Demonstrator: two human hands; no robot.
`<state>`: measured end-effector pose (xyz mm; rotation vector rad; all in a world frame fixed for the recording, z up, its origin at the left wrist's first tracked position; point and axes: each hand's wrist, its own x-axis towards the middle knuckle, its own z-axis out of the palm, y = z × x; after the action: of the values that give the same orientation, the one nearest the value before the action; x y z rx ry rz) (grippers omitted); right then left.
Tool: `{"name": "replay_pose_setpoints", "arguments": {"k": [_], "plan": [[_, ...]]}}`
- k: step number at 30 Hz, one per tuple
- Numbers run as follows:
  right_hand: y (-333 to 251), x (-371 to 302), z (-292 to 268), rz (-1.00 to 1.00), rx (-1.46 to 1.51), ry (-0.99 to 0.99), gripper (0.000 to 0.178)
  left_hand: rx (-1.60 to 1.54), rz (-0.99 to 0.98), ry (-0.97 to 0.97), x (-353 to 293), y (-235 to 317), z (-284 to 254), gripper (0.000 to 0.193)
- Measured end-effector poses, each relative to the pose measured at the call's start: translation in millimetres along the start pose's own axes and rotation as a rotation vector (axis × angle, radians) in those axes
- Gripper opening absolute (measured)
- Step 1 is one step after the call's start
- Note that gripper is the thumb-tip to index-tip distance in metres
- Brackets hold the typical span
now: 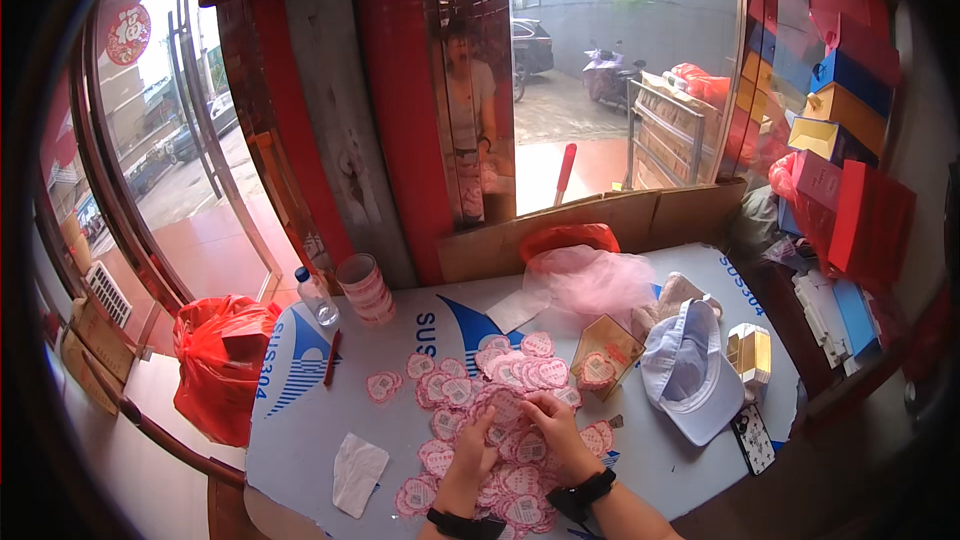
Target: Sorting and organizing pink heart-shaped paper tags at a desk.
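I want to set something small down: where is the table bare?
The table is bare left of the white paper, and between the right wristband, the cap and the phone. Crowded: the middle, with heart cards around the left hand and right hand, and the right end, with the cap and gold box.

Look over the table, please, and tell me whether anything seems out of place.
Mainly the creased white sheet, lying alone at the near left of the table, apart from the pink heart-shaped cards. Most lie in a loose, overlapping heap, but nothing looks clearly damaged.
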<state>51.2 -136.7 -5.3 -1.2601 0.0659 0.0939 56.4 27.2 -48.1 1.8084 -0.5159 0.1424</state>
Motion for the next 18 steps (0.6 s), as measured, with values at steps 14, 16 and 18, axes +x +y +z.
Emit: {"name": "replay_pose_setpoints", "arguments": {"k": [14, 16, 18], "plan": [[0.6, 1.9, 5.8, -0.060, -0.035, 0.021, 0.019, -0.125, 0.081, -0.009, 3.0, 32.3, -12.0, 0.065], [-1.8, 1.1, 7.3, -0.032, -0.046, 0.037, 0.023, -0.117, 0.119, -0.016, 4.4, 35.2, -12.1, 0.065], [-3.9, 0.2, 7.4, -0.085, -0.031, 0.012, 0.023, -0.180, 0.054, -0.002, 3.7, 34.4, -10.6, 0.064]]}}
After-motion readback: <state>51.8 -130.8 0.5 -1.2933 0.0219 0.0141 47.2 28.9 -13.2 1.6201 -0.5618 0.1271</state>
